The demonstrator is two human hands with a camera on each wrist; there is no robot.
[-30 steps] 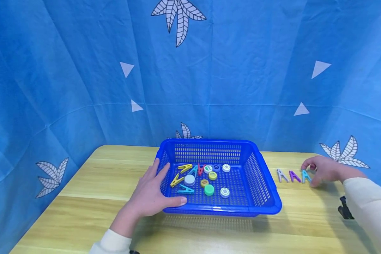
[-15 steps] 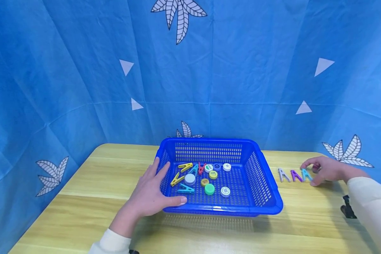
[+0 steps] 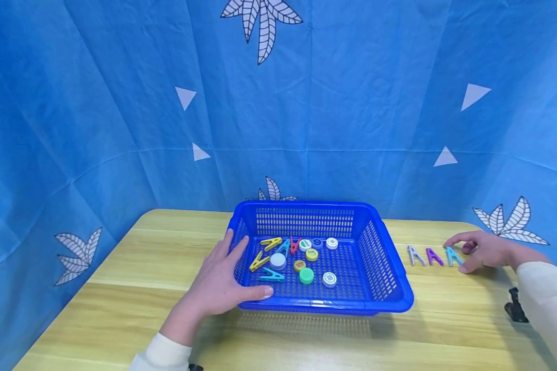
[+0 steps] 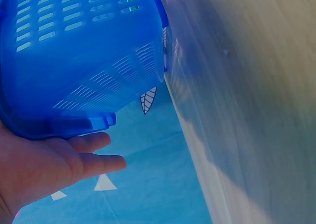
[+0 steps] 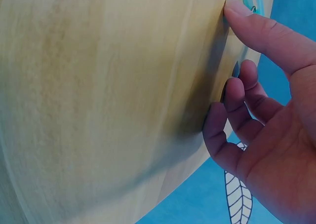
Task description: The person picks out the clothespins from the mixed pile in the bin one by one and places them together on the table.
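A blue plastic basket [image 3: 390, 304] stands on the table, holding several clothespins and bottle caps. My left hand [image 3: 220, 286] rests against its left front corner, fingers straight along the left rim and thumb lying on the front rim. In the left wrist view, two extended fingers [image 4: 103, 162] reach past the rim. Right of the basket, a white clothespin [image 3: 415, 255], a purple clothespin [image 3: 434, 256] and a light blue clothespin [image 3: 453, 256] lie in a row. My right hand [image 3: 485, 251] pinches the light blue one between thumb and index finger; its other fingers curl inward.
Inside the basket are yellow clothespins [image 3: 258, 262], a red clothespin [image 3: 294, 246], a green cap [image 3: 306, 276] and a white cap [image 3: 329, 280]. A blue curtain [image 3: 353, 103] hangs behind the wooden table [image 3: 134, 288]. A black strap buckle [image 3: 515, 309] shows by the right sleeve.
My right hand has shifted slightly to the right, and the light blue clothespin has moved with it, widening its gap from the purple one. My left hand stays on the basket.
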